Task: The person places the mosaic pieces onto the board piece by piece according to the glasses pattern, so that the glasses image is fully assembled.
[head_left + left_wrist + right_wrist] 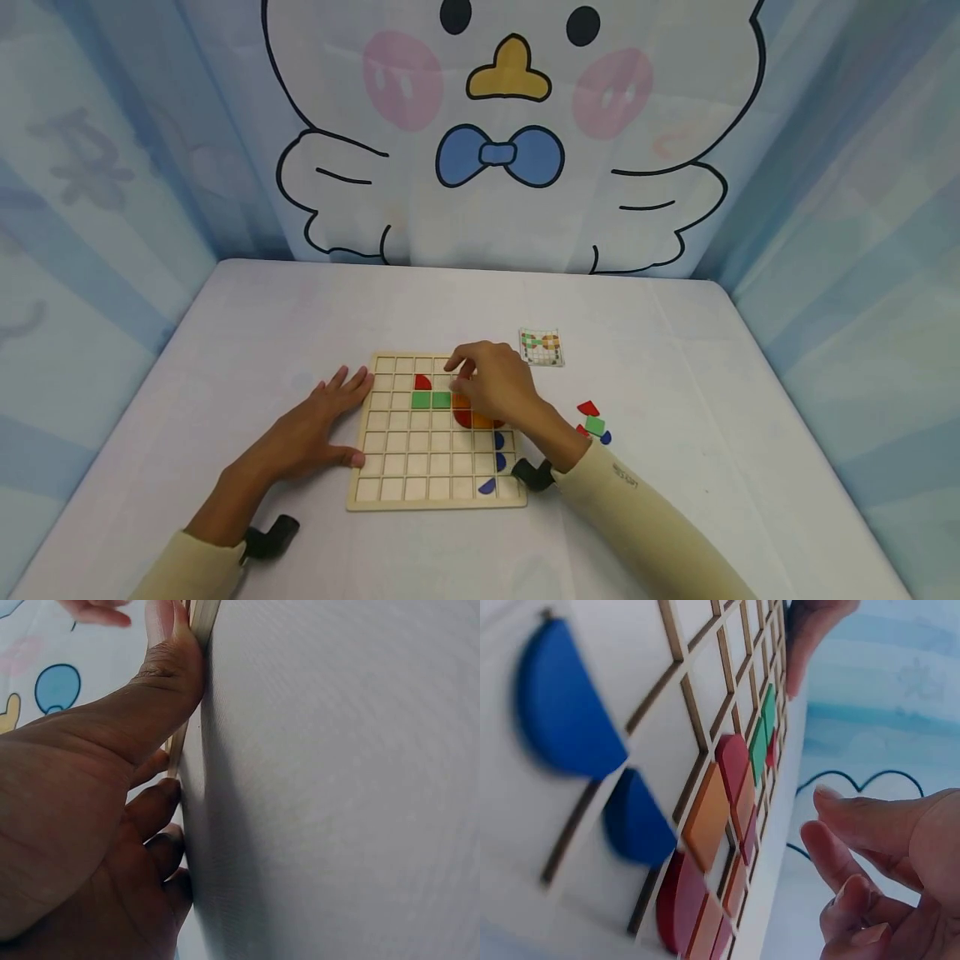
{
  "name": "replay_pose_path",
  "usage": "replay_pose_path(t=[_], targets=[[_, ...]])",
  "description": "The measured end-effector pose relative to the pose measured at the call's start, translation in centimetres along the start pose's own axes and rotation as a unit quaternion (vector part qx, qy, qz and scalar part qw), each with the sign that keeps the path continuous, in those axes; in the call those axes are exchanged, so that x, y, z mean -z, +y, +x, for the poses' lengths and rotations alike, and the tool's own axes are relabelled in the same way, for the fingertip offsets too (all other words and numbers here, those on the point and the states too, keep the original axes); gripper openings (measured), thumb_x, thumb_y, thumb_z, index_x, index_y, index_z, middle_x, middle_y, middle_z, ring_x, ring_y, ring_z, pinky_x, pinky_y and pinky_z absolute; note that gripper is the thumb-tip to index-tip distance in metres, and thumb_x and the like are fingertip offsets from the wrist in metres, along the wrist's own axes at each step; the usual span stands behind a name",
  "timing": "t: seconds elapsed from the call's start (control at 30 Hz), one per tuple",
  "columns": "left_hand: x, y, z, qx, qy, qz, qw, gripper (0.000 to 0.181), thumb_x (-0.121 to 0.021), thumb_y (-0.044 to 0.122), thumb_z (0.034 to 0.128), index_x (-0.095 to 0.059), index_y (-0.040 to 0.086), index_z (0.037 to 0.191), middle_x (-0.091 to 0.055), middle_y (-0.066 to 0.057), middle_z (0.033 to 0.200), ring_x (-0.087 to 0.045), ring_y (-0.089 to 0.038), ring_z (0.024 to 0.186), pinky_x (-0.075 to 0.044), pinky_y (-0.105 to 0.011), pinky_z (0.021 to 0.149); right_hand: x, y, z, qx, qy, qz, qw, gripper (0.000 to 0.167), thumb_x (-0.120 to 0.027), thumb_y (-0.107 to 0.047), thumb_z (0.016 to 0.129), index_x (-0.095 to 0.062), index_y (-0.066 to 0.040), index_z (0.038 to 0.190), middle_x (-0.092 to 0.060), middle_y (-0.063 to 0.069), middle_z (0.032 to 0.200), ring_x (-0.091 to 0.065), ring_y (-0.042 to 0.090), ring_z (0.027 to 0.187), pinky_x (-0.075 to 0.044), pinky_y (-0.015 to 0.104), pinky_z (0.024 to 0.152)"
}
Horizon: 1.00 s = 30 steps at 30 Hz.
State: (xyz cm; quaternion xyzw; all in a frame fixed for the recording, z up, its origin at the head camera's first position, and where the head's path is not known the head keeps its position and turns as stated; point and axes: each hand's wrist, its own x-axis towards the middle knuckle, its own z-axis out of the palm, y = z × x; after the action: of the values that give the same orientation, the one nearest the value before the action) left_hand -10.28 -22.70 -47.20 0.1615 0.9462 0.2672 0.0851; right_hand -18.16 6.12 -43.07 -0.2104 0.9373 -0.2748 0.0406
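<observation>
A wooden grid board (416, 465) lies on the table. My left hand (318, 429) rests at its left edge, fingers spread and thumb touching the side. Over the upper right of the board hovers my right hand (498, 379), fingers loosely bent; in the right wrist view no piece shows between thumb and forefinger. Two green squares (422, 401) and a red quarter-round piece (422, 382) sit in the grid. Orange pieces (706, 817) and red rounded pieces (731, 757) are grouped under the right hand, partly hidden in the head view. Blue half-circles (500, 461) lie along the right side.
A small pattern card (542, 347) lies beyond the board's upper right corner. Right of the board is a loose cluster with a green square (595, 426), red pieces (588, 408) and a blue piece (606, 437). A patterned curtain (495, 225) hangs behind the white table (675, 367).
</observation>
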Motion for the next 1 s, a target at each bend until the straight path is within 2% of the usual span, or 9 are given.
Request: replay_pose_path(t=[0.13,0.27,0.5,0.67,1.0], targets=[[0.2,0.1,0.0,0.000,0.001,0.001,1.0000,0.119,-0.095,0.040,0.0737,-0.029,0.009,0.168,-0.025,-0.015,0.176,-0.016,-0.045,0.165,-0.018,-0.067,0.132,1.4,0.8,-1.6,-0.036,0.007,0.006,0.9993,0.017,-0.084,-0.019,0.093,-0.082,-0.020,0.109,-0.076,-0.002,0.092,-0.065,0.019,0.090,-0.053,0.028,0.066],[0.3,0.2,0.1,0.002,-0.002,0.001,1.0000,0.119,-0.094,0.041,0.0739,-0.029,0.010,0.168,-0.025,-0.015,0.176,-0.015,-0.044,0.165,-0.018,-0.066,0.132,2.5,2.2,-3.1,-0.068,0.018,-0.007,0.9975,0.021,-0.087,-0.023,0.090,-0.081,-0.022,0.111,-0.076,-0.003,0.092,-0.064,0.022,0.092,-0.050,0.027,0.065],[0.2,0.2,0.2,0.002,-0.003,0.000,1.0000,0.119,-0.094,0.041,0.0738,-0.029,0.009,0.168,-0.025,-0.015,0.176,-0.015,-0.045,0.165,-0.018,-0.066,0.132,4.2,4.8,-5.7,-0.121,0.031,-0.013,0.9920,0.025,-0.087,-0.021,0.089,-0.081,-0.022,0.114,-0.073,-0.003,0.089,-0.056,0.020,0.078,-0.048,0.028,0.058],[0.2,0.1,0.2,0.003,-0.006,-0.001,1.0000,0.119,-0.094,0.042,0.0739,-0.029,0.009,0.168,-0.025,-0.015,0.176,-0.015,-0.045,0.165,-0.018,-0.067,0.132,5.4,6.5,-7.5,-0.159,0.033,-0.021,0.9866,0.028,-0.087,-0.022,0.090,-0.080,-0.019,0.117,-0.073,0.000,0.092,-0.058,0.019,0.072,-0.050,0.027,0.054],[0.2,0.2,0.2,0.003,-0.005,-0.002,1.0000,0.119,-0.094,0.043,0.0733,-0.030,0.009,0.168,-0.025,-0.016,0.176,-0.016,-0.046,0.164,-0.019,-0.067,0.131,6.7,10.2,-10.8,-0.206,0.042,-0.050,0.9764,0.031,-0.088,-0.025,0.089,-0.078,-0.017,0.117,-0.077,0.002,0.096,-0.062,0.022,0.087,-0.047,0.030,0.064]])
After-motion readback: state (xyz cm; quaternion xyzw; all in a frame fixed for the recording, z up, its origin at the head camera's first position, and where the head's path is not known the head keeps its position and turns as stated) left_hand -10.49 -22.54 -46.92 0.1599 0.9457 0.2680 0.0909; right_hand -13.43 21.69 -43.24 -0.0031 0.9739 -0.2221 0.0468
